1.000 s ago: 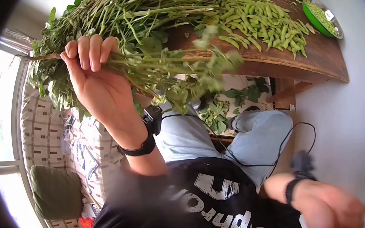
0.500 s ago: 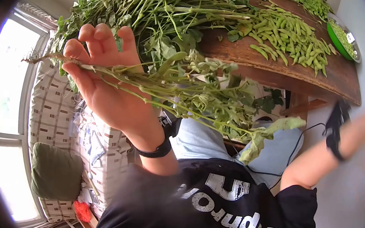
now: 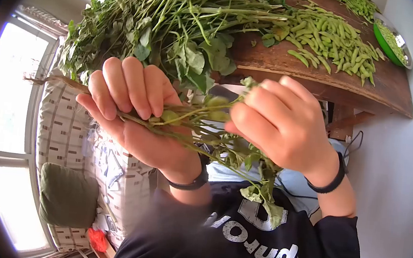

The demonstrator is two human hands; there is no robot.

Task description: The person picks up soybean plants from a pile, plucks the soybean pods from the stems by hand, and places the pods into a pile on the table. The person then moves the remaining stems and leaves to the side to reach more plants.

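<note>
A soybean plant (image 3: pixel 215 140) with green pods, wilted leaves and a brown root is held across my front. Its root end sticks out past my left hand (image 3: pixel 137 116), whose fingers are curled over the stem. My right hand (image 3: pixel 280 121) is closed on the same plant, by the pods (image 3: pixel 216 109) between the two hands; its fingertips hide exactly which part they pinch. Leaves (image 3: pixel 265 195) hang below toward the black shirt.
Beyond my hands a wooden table (image 3: pixel 269 60) bears a big heap of soybean plants (image 3: pixel 177 20) and a pile of picked pods (image 3: pixel 334 39). At its right edge stands a green-and-silver bowl (image 3: pixel 392 40) of shelled beans. A patterned sofa with a green cushion (image 3: pixel 68 195) lies at left.
My right hand has come in from the far right and closed on the plant. My left hand's raised fingers have folded down over the stem.
</note>
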